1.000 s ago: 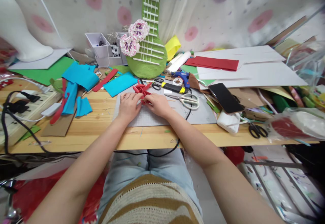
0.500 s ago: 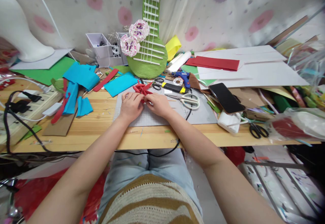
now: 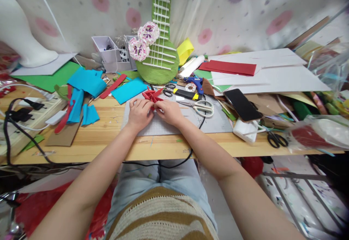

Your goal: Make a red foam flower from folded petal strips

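A small red folded-paper piece (image 3: pixel 151 95) with several pointed tips lies on a grey cutting mat (image 3: pixel 215 120) at the middle of the wooden table. My left hand (image 3: pixel 139 113) and my right hand (image 3: pixel 170 111) meet over its near side, fingers curled and pinching the red paper between them. The part of the piece under my fingers is hidden.
White-handled scissors (image 3: pixel 202 107), a blue glue gun (image 3: pixel 195 81), a yellow-black cutter (image 3: pixel 187 94) and a black phone (image 3: pixel 241 104) lie right of my hands. A green guitar model (image 3: pixel 160 51) stands behind. Blue paper pieces (image 3: pixel 87 81) and a power strip (image 3: pixel 27 116) are at left. Black scissors (image 3: pixel 276 139) lie at right.
Both hands stay on the red paper piece with only slight finger shifts. Nothing else on the table has moved.
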Tool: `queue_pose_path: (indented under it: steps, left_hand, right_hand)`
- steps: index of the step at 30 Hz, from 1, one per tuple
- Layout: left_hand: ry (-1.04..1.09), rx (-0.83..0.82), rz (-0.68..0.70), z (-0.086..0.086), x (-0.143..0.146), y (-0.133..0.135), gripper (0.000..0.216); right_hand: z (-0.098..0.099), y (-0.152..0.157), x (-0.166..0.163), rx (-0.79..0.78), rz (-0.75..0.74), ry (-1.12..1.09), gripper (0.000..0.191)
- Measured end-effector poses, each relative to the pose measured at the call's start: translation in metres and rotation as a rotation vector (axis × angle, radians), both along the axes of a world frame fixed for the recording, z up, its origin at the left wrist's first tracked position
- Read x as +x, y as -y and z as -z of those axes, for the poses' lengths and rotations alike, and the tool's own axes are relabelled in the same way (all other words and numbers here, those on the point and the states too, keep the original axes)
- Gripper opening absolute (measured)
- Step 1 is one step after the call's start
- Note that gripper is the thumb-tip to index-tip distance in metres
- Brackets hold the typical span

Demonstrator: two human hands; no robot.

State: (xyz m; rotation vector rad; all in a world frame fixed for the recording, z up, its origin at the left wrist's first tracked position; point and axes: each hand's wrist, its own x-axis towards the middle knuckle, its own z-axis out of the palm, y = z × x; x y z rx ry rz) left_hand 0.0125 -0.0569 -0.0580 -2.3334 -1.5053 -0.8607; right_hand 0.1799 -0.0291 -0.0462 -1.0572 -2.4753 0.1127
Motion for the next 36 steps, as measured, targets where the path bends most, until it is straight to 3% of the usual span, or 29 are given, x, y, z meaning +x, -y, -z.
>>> queue_pose_path:
  steps: [36]
  left_hand:
    - [0.056,0.041,-0.057,-0.0011,0.0019,0.0009,0.013]
  right_hand:
    - [-0.0002,0.0000,-0.0016,0.091,0.001,0.013,0.016]
